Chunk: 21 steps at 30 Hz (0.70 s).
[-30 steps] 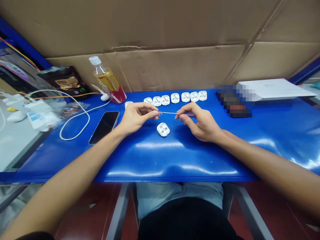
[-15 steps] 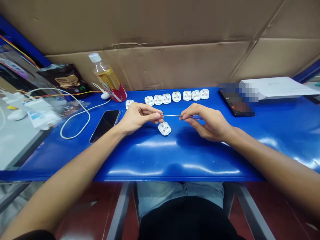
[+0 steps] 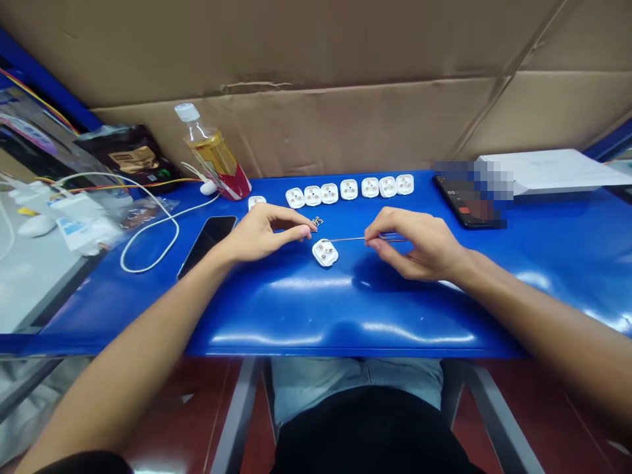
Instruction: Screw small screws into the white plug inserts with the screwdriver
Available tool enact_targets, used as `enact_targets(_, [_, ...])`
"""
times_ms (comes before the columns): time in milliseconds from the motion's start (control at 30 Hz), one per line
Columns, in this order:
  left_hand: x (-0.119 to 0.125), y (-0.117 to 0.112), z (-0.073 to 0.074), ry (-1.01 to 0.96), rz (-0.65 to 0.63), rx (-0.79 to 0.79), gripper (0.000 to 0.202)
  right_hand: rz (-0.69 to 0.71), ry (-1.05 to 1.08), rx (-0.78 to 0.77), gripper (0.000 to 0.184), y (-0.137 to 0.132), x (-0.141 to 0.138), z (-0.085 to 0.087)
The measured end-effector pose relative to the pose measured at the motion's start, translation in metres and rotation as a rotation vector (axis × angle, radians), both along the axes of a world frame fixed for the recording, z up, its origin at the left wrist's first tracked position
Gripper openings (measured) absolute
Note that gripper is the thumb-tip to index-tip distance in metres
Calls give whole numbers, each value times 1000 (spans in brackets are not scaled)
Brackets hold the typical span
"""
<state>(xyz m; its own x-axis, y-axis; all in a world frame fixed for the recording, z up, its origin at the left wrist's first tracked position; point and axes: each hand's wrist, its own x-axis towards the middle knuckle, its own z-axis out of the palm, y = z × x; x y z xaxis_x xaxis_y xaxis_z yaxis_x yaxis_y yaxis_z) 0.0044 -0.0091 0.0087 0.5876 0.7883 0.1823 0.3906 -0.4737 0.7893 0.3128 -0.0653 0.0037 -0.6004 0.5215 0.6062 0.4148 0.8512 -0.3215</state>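
Note:
My right hand grips a thin screwdriver, its handle mostly hidden by the fingers. The shaft points left, and its tip is at the top edge of a white plug housing with metal contacts inside. Whether the tip touches the housing I cannot tell. My left hand has thumb and forefinger drawn together beside a little heap of small metal parts. Anything between those fingertips is too small to make out. Behind the hands stands a row of similar white plug housings.
A phone lies left of my left hand, near a white cable. A drink bottle stands at the back left. On the right are a dark phone and a white box. Cardboard lines the back.
The screwdriver tip has moved from my left fingertips down to the plug housing. My left hand has drawn back slightly left, so the small metal parts show. My right hand has shifted a little right.

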Motion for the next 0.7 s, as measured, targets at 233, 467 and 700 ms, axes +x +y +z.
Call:
enact_targets(233, [-8, 4, 3, 161, -138, 43, 30, 64, -63, 10, 11, -1, -2, 0])
enact_targets(467, [-5, 3, -3, 165, -154, 0, 32, 40, -74, 11, 8, 0, 0, 0])
enact_targets(700, [-5, 3, -2, 181, -178, -41, 32, 58, -77, 20, 8, 0, -1, 0])
